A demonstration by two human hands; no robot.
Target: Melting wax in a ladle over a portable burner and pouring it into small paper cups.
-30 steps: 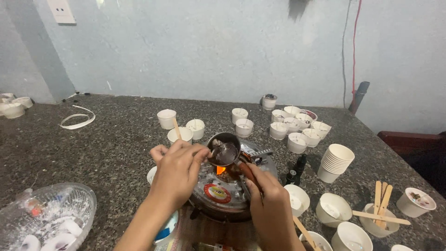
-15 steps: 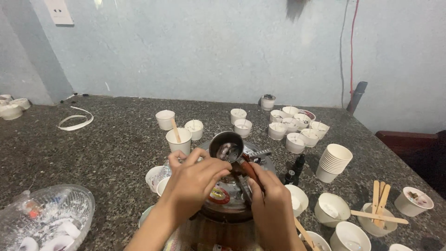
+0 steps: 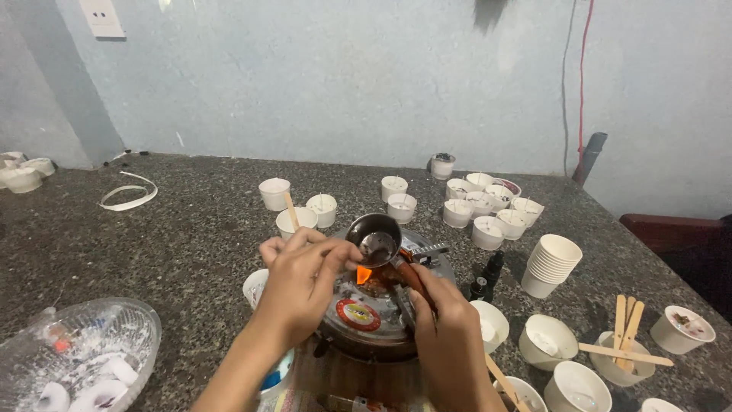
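Ladle over the burner flame, handle running near-right into the right hand.
Right hand clamped on that handle; left hand, fingers pinched together, sits just left of the bowl.

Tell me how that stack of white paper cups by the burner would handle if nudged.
The stack of white paper cups looks light, so it would probably slide easily on the speckled counter. Nested tall and leaning slightly, it might tip rather than roll.

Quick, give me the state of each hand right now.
Left hand: fingers pinched at the rim of the small metal pot; what it pinches cannot be told.
Right hand: closed on the pot's handle, holding it over the flame.
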